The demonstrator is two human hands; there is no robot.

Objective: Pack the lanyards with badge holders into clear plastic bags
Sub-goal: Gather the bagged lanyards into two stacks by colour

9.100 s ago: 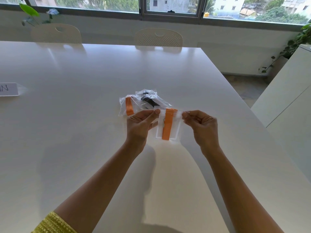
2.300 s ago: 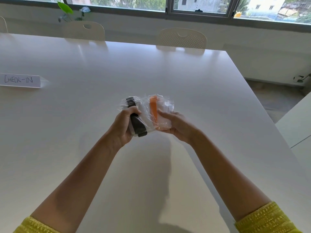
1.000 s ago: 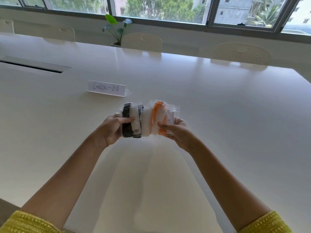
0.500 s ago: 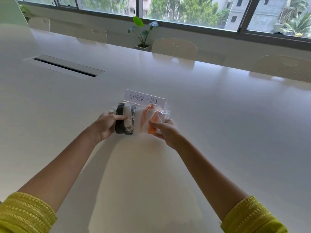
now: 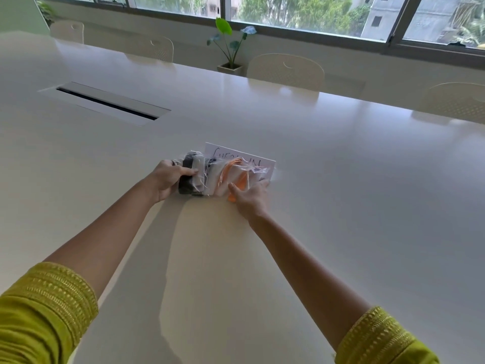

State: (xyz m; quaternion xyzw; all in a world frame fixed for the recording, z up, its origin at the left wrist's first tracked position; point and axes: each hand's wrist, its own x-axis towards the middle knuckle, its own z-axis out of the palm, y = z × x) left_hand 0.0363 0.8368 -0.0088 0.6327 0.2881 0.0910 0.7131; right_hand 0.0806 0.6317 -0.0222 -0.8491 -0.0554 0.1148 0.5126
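Your left hand (image 5: 168, 179) grasps the clear plastic bags of black lanyards (image 5: 193, 177). Your right hand (image 5: 249, 198) lies flat, fingers released, on the orange-lanyard bags (image 5: 236, 172), seemingly lining them up before the white handwritten sign (image 5: 262, 160).

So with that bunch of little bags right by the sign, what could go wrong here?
The packed bags sit right against the check-in card, so pushing further could knock it over. The slippery bags fan out between the left hand and right hand; the orange ones, under loose fingers, might slide apart across the table.
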